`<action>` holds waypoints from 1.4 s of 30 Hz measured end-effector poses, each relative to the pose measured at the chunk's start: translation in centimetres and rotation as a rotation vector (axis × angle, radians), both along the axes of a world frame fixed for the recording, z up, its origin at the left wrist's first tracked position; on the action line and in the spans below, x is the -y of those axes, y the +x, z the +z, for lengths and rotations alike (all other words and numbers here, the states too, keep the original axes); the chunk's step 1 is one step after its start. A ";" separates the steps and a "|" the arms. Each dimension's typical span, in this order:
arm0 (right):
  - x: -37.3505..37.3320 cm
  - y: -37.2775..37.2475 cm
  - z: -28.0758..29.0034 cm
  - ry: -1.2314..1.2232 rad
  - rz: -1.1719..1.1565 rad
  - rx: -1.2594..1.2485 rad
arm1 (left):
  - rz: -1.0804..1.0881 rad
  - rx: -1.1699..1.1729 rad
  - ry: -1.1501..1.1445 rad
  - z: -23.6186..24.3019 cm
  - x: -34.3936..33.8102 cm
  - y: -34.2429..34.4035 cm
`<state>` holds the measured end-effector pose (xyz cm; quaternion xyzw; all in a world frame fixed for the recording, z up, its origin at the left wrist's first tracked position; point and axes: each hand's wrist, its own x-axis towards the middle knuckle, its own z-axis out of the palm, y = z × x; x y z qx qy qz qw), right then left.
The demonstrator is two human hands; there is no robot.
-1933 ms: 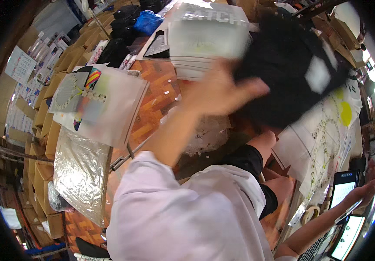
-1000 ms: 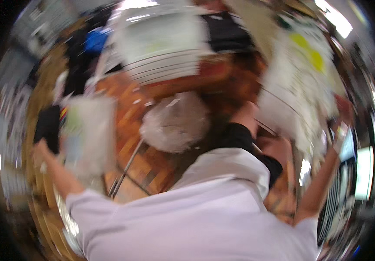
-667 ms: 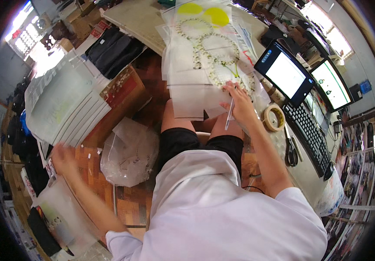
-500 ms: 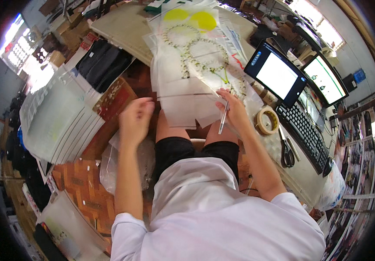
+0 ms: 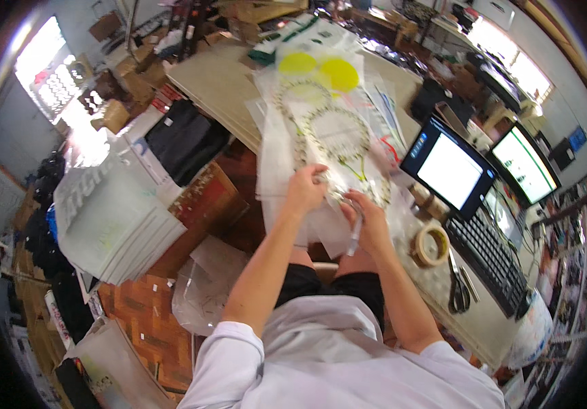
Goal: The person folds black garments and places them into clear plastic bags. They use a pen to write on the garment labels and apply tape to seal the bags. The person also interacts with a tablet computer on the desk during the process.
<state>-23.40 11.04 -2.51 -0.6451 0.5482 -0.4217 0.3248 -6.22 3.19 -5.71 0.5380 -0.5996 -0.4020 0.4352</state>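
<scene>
Translucent plastic sheets (image 5: 276, 170) lie in a stack on the table and hang over its near edge above my lap. Rings of small dark leaf-like marks (image 5: 338, 112) run across them, with two yellow discs (image 5: 340, 73) at the far end. My left hand (image 5: 307, 189) is closed at the sheets, its fingertips pinched; whatever is in them is too small to make out. Just right of it, my right hand (image 5: 371, 221) grips a slim pale pen-like tool (image 5: 355, 236), its shaft pointing back toward me. Blur hides the tool's tip.
On the right side of the table are a tape roll (image 5: 430, 245), black scissors (image 5: 458, 293), a keyboard (image 5: 488, 262), a tablet-like screen (image 5: 447, 163) and a monitor (image 5: 524, 163). At left, a stack of frosted sheets (image 5: 116, 218) stands near folded black cloth (image 5: 186, 142) and a cardboard box (image 5: 205, 204).
My left hand has moved right from beside the sheets onto them, near my right hand. The right hand still holds the pen-like tool. The whole view has shifted slightly.
</scene>
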 end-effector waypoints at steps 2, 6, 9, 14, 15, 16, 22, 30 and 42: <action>1.4 -1.2 -0.5 -0.167 -0.032 -0.098 | -0.076 -0.402 0.059 -0.5 0.5 -0.1; 3.2 -2.4 1.5 -0.253 -0.035 -0.438 | -0.172 -0.706 0.184 3.0 -1.1 -0.9; 4.1 -3.7 1.3 -0.196 0.010 -0.353 | -0.164 -0.632 0.156 2.0 -0.5 -0.4; 4.9 -6.4 1.5 -0.200 -0.191 -0.347 | 0.035 -0.029 0.054 2.5 -1.1 -0.5; 5.0 -6.7 2.2 -0.249 -0.220 -0.278 | 0.061 0.095 0.011 2.5 -1.1 -0.6; 4.9 -6.9 2.9 -0.298 -0.249 -0.210 | 0.087 0.218 -0.033 2.4 -1.1 -0.7; 0.8 -4.0 8.3 -0.565 -0.211 -0.186 | 0.339 0.461 -0.429 2.6 -0.2 -1.3; -2.4 1.7 5.4 -0.455 0.093 -0.279 | -0.086 0.445 -0.122 14.8 -2.1 -1.1; 0.7 -6.2 1.7 -0.166 0.336 0.245 | 0.960 0.481 -0.723 23.1 -28.3 31.0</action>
